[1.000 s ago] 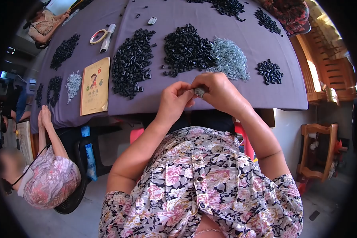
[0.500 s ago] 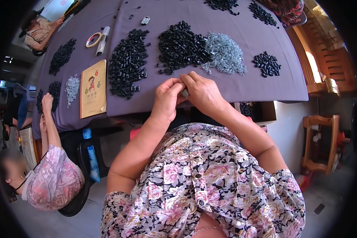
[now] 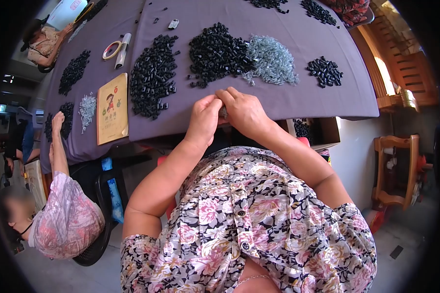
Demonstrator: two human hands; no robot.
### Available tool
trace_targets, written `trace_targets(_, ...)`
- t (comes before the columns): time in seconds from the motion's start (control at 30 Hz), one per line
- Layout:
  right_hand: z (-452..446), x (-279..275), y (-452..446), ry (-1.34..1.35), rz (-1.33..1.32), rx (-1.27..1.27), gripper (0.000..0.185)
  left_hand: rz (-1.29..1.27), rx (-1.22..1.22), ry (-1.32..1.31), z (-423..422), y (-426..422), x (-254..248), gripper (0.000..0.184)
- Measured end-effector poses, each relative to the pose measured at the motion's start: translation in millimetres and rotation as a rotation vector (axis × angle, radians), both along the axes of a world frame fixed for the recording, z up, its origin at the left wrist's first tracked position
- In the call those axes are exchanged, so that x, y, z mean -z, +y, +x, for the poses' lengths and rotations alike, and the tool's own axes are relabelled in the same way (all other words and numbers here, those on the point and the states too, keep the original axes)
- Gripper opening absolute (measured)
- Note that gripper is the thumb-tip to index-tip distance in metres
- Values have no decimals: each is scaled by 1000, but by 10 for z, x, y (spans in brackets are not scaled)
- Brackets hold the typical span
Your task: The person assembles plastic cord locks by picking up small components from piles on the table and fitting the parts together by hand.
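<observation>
My left hand (image 3: 204,118) and my right hand (image 3: 243,110) meet at the table's near edge, fingers closed and touching. A small greyish thing (image 3: 223,113) shows between them, partly under my right fingers; what else the fingertips pinch is hidden. Just beyond my hands lies a heap of black pieces (image 3: 216,53), which touches a heap of clear pieces (image 3: 271,59) on its right. Another long black heap (image 3: 153,78) is left of it. A smaller black pile (image 3: 324,72) sits at the right.
On the purple-grey cloth (image 3: 181,105) lie a yellow booklet (image 3: 112,110), a tape roll (image 3: 112,50) and a clear roll (image 3: 123,51). A box (image 3: 322,131) with black pieces is below the edge. One person (image 3: 66,215) sits left, another (image 3: 44,46) far left.
The view has shifted slightly, and the box below the edge now shows. My hands stay together, a little closer to each other. The person at the left has moved one hand over a black pile.
</observation>
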State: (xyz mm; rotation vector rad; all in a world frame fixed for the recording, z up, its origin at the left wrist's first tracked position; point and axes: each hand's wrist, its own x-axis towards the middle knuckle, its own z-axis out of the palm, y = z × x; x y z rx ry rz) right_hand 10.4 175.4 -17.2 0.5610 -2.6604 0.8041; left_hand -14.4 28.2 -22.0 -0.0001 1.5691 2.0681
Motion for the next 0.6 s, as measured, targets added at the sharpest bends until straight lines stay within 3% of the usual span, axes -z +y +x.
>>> trace_targets(0.13,-31,-19,-15,73,-98,39,36,69,-13,-24,-32,-18,34,22)
trace_targets(0.6,-47,43,28,3,42,-28,37,30,89,-55,-58,-63,-31,24)
